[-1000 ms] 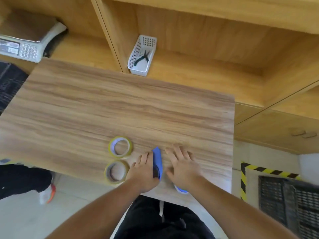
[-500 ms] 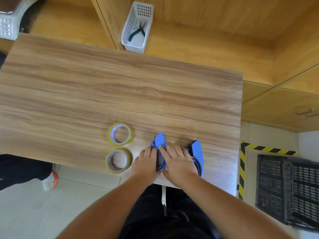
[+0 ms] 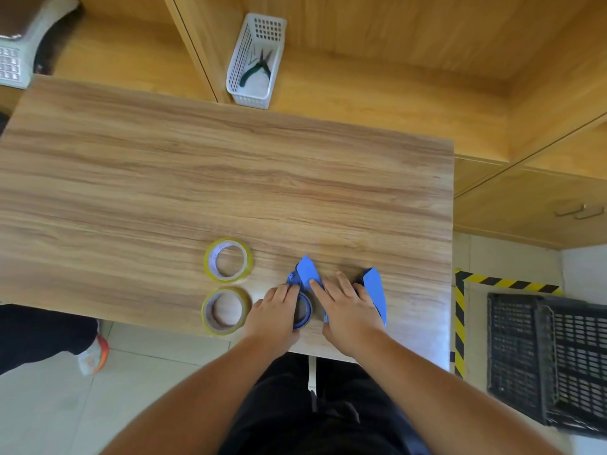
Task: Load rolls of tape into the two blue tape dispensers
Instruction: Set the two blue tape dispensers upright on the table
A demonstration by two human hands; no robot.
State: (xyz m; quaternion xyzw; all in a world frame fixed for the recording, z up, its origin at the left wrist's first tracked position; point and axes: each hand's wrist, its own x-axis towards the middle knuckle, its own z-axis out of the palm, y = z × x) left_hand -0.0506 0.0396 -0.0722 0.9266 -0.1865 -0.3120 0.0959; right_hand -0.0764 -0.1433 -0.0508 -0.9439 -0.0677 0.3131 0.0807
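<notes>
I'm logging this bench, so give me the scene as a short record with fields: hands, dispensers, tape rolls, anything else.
left hand: on the left dispenser
right hand: resting across both, fingers on the left dispenser
right dispenser: beside the right hand, on the table
tape rolls: far roll and near roll, flat, untouched, not loaded
white basket: holds pliers

A wood-grain table (image 3: 197, 178) stands against orange-toned wooden shelving (image 3: 377, 87). A white perforated basket (image 3: 239, 60) sits on the shelf, holding pliers (image 3: 258, 68). The pale tiled floor (image 3: 49, 412) has yellow-and-black hazard tape (image 3: 460, 310) and dark plastic crates (image 3: 551, 359) at right.
</notes>
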